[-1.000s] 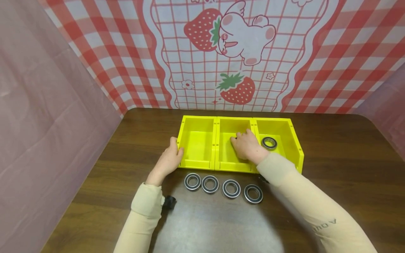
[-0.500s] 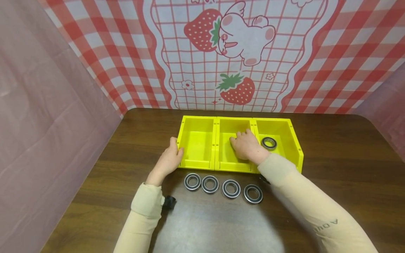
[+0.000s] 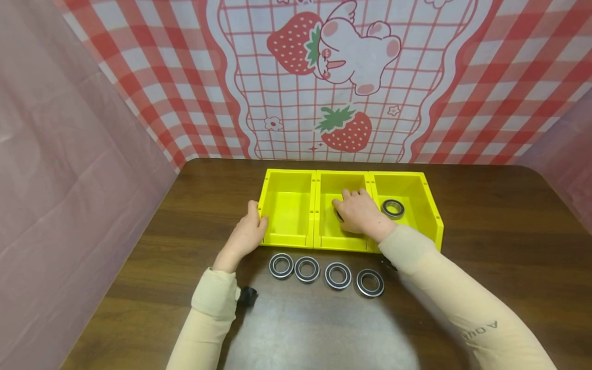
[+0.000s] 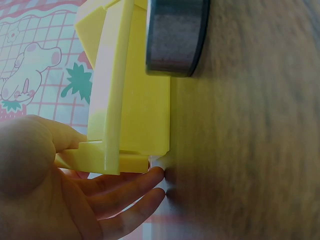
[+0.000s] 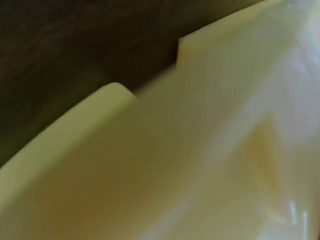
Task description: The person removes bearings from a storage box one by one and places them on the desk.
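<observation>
My left hand (image 3: 247,229) holds the left wall of a row of three joined yellow bins (image 3: 315,216). In the left wrist view the thumb hooks over the rim and the fingers (image 4: 132,200) lie along the outside, tips near the table. My right hand (image 3: 359,211) reaches down into the middle bin, its fingers bent round a bearing (image 3: 339,215) that is mostly hidden, only a dark edge showing. Another bearing (image 3: 393,209) lies on the floor of the right bin. The right wrist view is blurred, filled by yellow bin wall (image 5: 70,120).
In front of the bins several ring bearings (image 3: 337,276) lie in a loose row on the dark wooden table (image 3: 152,288). One bearing (image 4: 177,37) looms close in the left wrist view. Behind the table hangs a checked strawberry cloth (image 3: 296,92).
My right hand has shifted slightly left inside the middle bin, and the bearing's dark edge shows under its fingers again. The left hand and the row of bearings have stayed put.
</observation>
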A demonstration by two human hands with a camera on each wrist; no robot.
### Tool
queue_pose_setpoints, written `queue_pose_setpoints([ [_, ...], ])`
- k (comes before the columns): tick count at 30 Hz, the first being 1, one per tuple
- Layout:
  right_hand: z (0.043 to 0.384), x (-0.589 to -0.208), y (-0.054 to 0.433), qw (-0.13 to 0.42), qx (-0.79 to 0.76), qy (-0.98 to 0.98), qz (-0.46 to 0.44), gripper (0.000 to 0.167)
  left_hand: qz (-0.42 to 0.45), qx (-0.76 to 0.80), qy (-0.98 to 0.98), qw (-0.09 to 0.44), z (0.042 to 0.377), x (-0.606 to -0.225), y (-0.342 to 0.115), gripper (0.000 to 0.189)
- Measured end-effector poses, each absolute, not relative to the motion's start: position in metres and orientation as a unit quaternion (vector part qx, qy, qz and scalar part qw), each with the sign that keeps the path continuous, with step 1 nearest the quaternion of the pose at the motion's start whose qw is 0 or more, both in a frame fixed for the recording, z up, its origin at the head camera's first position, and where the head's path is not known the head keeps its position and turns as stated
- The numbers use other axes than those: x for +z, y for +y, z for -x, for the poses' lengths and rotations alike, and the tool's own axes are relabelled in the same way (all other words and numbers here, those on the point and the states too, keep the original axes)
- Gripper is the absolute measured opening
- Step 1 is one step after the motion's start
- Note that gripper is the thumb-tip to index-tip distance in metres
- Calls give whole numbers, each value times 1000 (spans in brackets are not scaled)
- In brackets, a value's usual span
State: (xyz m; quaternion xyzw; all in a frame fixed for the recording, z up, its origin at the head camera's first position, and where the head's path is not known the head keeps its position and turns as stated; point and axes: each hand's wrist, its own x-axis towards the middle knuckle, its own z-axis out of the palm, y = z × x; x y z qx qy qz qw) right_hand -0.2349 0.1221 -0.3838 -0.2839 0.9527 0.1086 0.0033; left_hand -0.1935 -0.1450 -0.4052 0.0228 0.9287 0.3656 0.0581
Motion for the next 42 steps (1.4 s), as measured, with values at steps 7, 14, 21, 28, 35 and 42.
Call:
queue_pose_setpoints([
  [7, 236, -385, 123, -3, 86, 954, 289, 37, -24, 366, 928, 59, 195, -406, -145, 32],
  [14, 235, -384, 122, -3, 67, 957, 284, 38, -24, 367, 928, 61, 195, -405, -145, 32],
  [21, 236, -386, 123, -13, 52, 957, 284, 39, -22, 369, 927, 63, 194, -404, -144, 32],
  [28, 235, -386, 123, -16, 36, 958, 283, 42, -22, 368, 927, 64, 194, -405, -144, 32],
  [35, 233, -385, 125, -38, 6, 957, 287, 52, -22, 365, 929, 62, 194, -405, -145, 32],
  [42, 231, -386, 127, -82, -13, 945, 315, 48, -21, 363, 929, 61, 194, -405, -145, 33],
])
